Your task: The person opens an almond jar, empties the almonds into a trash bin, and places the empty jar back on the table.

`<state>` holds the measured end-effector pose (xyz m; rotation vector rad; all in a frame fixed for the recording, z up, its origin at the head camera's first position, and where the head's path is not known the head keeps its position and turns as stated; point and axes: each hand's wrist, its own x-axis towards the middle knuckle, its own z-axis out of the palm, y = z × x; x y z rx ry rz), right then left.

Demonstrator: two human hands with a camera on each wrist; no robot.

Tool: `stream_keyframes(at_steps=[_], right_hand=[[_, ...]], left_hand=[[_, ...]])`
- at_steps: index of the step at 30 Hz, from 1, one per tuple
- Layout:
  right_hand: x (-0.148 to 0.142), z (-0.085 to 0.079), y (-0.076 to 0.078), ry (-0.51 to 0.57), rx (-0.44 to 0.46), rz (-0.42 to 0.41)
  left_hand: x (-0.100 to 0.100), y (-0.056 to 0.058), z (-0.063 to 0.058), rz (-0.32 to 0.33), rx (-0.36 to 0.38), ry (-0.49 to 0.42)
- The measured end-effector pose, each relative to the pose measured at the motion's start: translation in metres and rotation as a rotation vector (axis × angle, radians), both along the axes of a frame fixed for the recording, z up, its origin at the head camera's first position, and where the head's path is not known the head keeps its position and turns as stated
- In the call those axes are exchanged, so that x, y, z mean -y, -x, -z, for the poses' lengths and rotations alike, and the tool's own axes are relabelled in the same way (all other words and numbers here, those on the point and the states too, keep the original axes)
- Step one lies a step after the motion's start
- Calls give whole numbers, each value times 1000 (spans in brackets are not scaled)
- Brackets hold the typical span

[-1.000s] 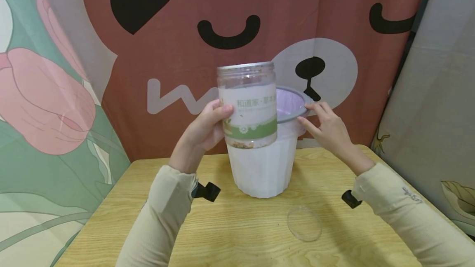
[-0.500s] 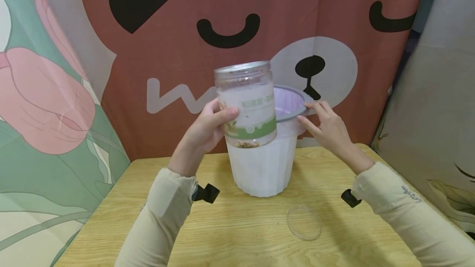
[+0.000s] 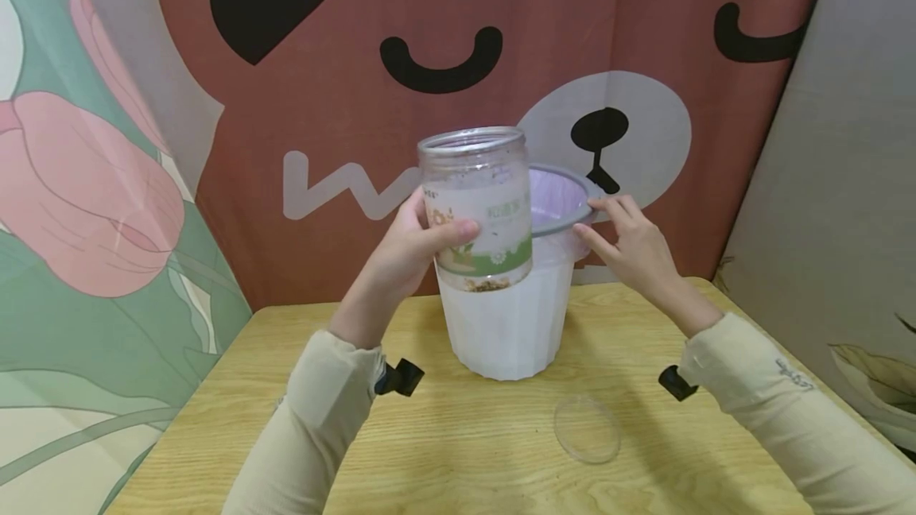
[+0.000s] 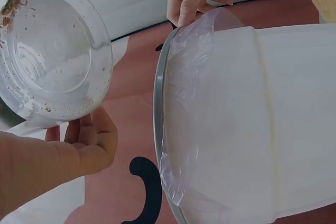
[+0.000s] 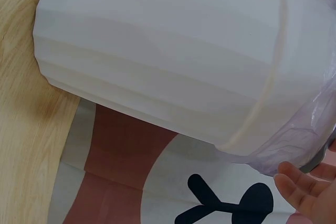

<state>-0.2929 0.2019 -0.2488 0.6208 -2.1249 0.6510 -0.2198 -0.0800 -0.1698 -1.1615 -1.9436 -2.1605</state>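
Note:
My left hand (image 3: 401, 253) grips a clear plastic jar (image 3: 494, 205) with a white and green label, thumb across its front. The jar is held up in front of the bin, its metal-rimmed mouth uppermost and tilted slightly toward the head camera. Brown crumbs lie at its bottom and cling to its wall; the left wrist view shows its base (image 4: 52, 51). Behind it stands a white ribbed trash bin (image 3: 504, 332), lined with a thin purple bag (image 3: 554, 193) under a grey ring (image 3: 568, 221). At the ring's right side, my right hand (image 3: 637, 249) pinches the edge between thumb and fingers.
A clear round lid (image 3: 587, 429) lies flat on the wooden table (image 3: 444, 451) in front of the bin. Behind the table hangs a brown cartoon-bear curtain (image 3: 322, 102), with a flowered cloth (image 3: 86, 197) at left and a grey one (image 3: 823, 181) at right.
My left hand has turned the jar, so its label has shifted round, and its mouth now tips more toward the head camera. The right hand stays on the bin's ring.

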Motion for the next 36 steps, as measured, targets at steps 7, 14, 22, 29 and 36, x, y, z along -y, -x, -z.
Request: stream_keyframes(at_steps=[7, 14, 22, 29, 36], right_hand=[[-1, 1, 0, -2, 4, 5], [-2, 0, -1, -2, 11, 5], [-2, 0, -2, 0, 9, 5], [-2, 0, -2, -1, 11, 7], [-4, 1, -2, -2, 7, 9]], left_hand=[[-2, -3, 3, -44, 8, 15], [-2, -4, 7, -67, -9, 1], [2, -5, 16, -66, -50, 4], [2, -8, 28, -45, -89, -13], [1, -10, 37, -41, -151, -19]])
